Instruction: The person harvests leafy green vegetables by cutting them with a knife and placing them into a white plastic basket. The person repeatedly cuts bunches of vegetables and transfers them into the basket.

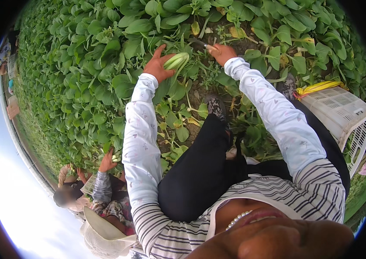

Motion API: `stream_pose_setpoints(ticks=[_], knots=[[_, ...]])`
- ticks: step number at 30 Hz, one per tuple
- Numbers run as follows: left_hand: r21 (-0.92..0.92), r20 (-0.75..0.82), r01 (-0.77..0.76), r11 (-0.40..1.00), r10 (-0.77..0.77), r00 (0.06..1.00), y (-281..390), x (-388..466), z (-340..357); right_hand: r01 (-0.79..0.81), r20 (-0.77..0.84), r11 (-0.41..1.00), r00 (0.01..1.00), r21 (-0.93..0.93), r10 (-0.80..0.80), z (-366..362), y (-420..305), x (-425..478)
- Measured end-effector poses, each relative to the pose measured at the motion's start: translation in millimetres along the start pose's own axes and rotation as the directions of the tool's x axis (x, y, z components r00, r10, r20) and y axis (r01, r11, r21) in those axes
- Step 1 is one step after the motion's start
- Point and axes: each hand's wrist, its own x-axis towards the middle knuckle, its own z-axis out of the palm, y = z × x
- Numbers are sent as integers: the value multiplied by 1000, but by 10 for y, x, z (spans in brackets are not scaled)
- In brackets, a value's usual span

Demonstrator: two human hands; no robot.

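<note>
My left hand [161, 66] grips a head of leafy greens [177, 62], with its pale green stalks gathered towards me and its leaves hanging below. To the right, my right hand [223, 53] is closed round the wooden handle of a knife [206, 46]. The knife's dark blade points left, just above low weeds and soil, and its tip lies close to leaves. Growing leafy greens [139, 26] stand thickly beyond and to the left of both hands. Yellowed leaves [196, 28] lie among the plants near the blade.
A white plastic crate [335, 106] with a yellow strap [322, 86] stands at my right. Co-workers crouch at the lower left, one in a pale hat [102, 231], beside another crate [89, 184]. My shoe [217, 106] rests on soil between the plants.
</note>
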Motion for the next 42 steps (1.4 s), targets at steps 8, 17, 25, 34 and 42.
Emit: stream_pose_setpoints(ticks=[8,17,25,34,42], knots=[[-89,-94,84,992,-93,991,-204,-304,253,-5,49,988,999,153,-2,224,125,-4],[-173,40,79,982,-73,997,-162,-205,164,37,84,991,995,126,-48,310,243,116],[-249,95,143,958,-122,988,-272,-225,176,3,203,976,978,-219,43,253,-17,146],[64,-98,55,996,-48,994,46,-390,300,67,230,947,973,-315,7,97,-98,13],[479,-235,-316,819,466,853,789,-789,329,228,-181,921,938,-317,-295,-495,100,-556]])
